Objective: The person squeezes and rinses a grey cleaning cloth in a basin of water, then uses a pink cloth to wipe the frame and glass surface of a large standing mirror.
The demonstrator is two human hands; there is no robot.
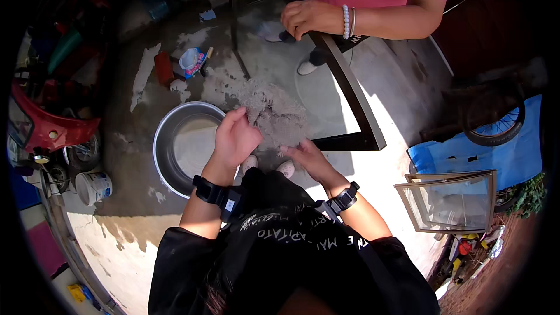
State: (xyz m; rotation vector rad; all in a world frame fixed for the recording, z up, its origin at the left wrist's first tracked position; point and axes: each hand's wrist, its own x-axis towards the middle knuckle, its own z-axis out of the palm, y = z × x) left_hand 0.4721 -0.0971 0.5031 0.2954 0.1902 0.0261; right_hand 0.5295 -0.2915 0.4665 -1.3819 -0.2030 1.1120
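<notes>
A rumpled grey cloth (280,113) is stretched between my two hands, in front of my body. My left hand (238,133) has its fingers closed on the cloth's left edge. At the cloth's lower right edge, my right hand (306,157) pinches it between thumb and fingers. A round metal basin (162,162) with cloudy water stands on the floor, partly behind my left forearm. Just right of the cloth is a dark-framed window sash (365,105) with glass. Another person's hand (313,15), wearing a beaded bracelet, rests on the sash's upper part.
Bricks (164,68) and a plastic packet (192,61) lie on the wet concrete floor. At left are a red motor vehicle (61,133) and a white bucket (92,188). Two framed panes (450,203) lean at right, near a blue sheet (472,153) and a wheel (494,116).
</notes>
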